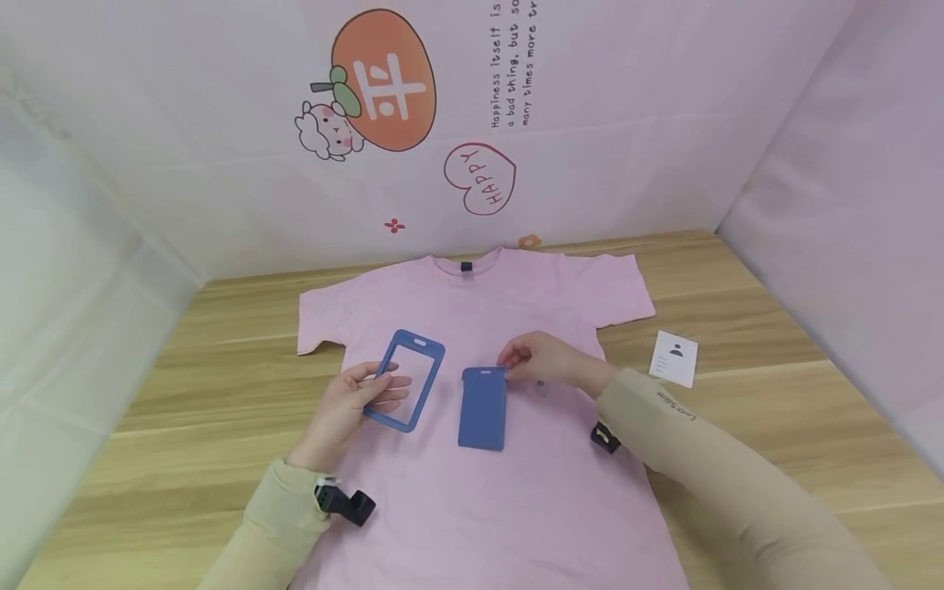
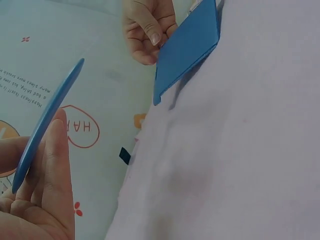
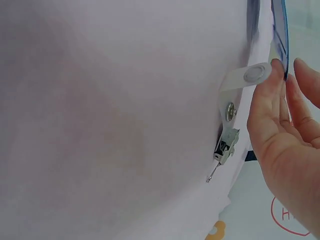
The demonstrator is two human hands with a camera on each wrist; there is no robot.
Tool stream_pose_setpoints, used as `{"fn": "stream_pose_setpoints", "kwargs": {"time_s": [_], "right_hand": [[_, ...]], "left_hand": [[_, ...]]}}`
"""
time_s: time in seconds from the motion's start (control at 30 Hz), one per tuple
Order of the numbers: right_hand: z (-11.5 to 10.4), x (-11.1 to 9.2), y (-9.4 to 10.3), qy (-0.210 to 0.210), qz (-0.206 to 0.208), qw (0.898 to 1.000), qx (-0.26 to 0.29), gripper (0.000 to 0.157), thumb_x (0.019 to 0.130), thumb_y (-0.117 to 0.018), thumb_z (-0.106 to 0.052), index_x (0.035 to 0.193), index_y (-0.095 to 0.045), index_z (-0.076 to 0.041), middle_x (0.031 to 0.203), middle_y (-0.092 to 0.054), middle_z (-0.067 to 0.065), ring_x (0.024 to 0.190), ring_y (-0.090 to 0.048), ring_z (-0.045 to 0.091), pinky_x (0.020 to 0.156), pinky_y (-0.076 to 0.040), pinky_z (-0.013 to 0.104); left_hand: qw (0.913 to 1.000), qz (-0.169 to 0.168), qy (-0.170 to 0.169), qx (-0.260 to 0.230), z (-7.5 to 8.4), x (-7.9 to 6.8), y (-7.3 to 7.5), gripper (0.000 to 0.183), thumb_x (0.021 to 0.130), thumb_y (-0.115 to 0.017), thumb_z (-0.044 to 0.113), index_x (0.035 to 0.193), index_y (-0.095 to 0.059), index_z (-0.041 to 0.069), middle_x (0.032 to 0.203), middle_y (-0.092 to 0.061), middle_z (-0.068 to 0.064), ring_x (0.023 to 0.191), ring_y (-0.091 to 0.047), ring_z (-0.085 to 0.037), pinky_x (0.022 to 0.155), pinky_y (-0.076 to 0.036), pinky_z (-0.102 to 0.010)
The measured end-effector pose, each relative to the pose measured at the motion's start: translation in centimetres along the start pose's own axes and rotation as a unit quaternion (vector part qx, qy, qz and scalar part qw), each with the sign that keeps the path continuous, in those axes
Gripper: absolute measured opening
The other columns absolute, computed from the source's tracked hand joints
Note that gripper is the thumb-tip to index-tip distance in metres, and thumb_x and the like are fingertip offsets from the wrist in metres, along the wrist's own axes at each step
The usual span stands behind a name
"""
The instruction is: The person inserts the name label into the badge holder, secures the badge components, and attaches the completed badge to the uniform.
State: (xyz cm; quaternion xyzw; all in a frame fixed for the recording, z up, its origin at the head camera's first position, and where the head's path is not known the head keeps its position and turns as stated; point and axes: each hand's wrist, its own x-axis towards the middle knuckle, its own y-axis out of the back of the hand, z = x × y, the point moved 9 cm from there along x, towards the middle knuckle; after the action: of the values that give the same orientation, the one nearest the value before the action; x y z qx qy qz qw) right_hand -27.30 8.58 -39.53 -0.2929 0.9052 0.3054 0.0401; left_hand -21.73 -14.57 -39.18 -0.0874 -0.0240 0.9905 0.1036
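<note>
Your left hand [image 1: 352,403] grips the hollow blue badge frame [image 1: 406,379], fingers curled round its edge; at its 3 o'clock your right hand [image 1: 544,360] pinches the solid blue backing plate [image 1: 483,407] on the pink T-shirt [image 1: 472,492]; a white card [image 1: 674,358] lies farther along at 3 o'clock; the wall reads "HAPPY" [image 1: 481,178].

Backdrop wall [image 1: 221,180]: heart [image 1: 479,178] reads "HAPPY"; vertical txt [image 1: 512,61] starts "Happiness itself is".

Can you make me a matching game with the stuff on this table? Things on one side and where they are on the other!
Things:
1. blue badge frame
2. blue back panel
3. white card
4. metal clip

Places:
A. bare wood, off the pink T-shirt
B. in the left hand
C. lying under the right hand
D. top edge pinched by the right hand

Pairs: 1-B, 2-D, 3-A, 4-C
</note>
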Motion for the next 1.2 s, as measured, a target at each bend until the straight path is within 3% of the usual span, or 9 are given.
{"fn": "stream_pose_setpoints", "kwargs": {"time_s": [0.37,1.2], "right_hand": [[0.7,0.0,-0.3,0.009,-0.021,1.000,-0.010,0.023,0.087,-0.062,-0.004,0.109,-0.062,0.002,0.106,-0.067,0.015,0.098,-0.061,0.020,0.088,-0.048,0.033],[0.2,-1.6,1.8,0.050,0.029,0.998,0.032,0.028,0.086,-0.062,-0.003,0.112,-0.058,0.008,0.102,-0.067,0.017,0.090,-0.062,0.016,0.083,-0.050,0.028]], "left_hand": [[1.0000,-0.006,0.000,0.002,-0.4,0.0,-0.2,0.042,0.099,-0.046,0.009,0.131,-0.036,-0.017,0.092,-0.073,0.006,0.084,-0.069,-0.005,0.081,-0.056,-0.027],[0.9999,0.000,0.010,-0.007,-0.8,0.2,-0.8,0.041,0.098,-0.047,0.007,0.130,-0.037,-0.017,0.091,-0.073,0.004,0.082,-0.069,-0.005,0.079,-0.056,-0.027]]}}
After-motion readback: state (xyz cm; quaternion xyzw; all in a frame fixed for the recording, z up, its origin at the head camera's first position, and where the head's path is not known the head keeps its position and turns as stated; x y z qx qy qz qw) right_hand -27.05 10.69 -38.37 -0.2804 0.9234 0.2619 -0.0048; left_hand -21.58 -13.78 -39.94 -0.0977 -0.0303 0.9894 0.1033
